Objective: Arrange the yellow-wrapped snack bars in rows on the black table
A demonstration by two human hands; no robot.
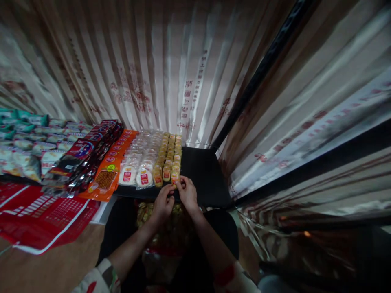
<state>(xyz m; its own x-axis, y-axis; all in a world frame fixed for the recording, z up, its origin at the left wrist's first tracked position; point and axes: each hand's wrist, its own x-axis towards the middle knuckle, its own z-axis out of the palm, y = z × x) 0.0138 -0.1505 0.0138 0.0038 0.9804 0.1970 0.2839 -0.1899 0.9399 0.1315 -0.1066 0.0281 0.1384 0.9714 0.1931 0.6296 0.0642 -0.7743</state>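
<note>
My right hand point(188, 193) pinches the front yellow-wrapped snack packet point(175, 176) of the rightmost row. Fingers curled, my left hand point(164, 199) meets the same packet at its lower edge. Beside it stand more rows of small yellow snack packets point(166, 173), lined up front to back on a black tabletop point(204, 173). Farther left are two rows of round white crackers in clear wrappers point(144, 177). Beneath my hands, between my knees, is a bag of yellow-wrapped packets point(146, 211), partly hidden by my arms.
Left of the crackers lie orange snack bags point(105, 179), dark red and black packs point(77, 152), white packs point(29, 162) and green packs point(33, 119). A red printed bag point(45, 219) hangs at the table's front left. Pleated curtains point(159, 73) and a dark pole point(259, 77) stand behind.
</note>
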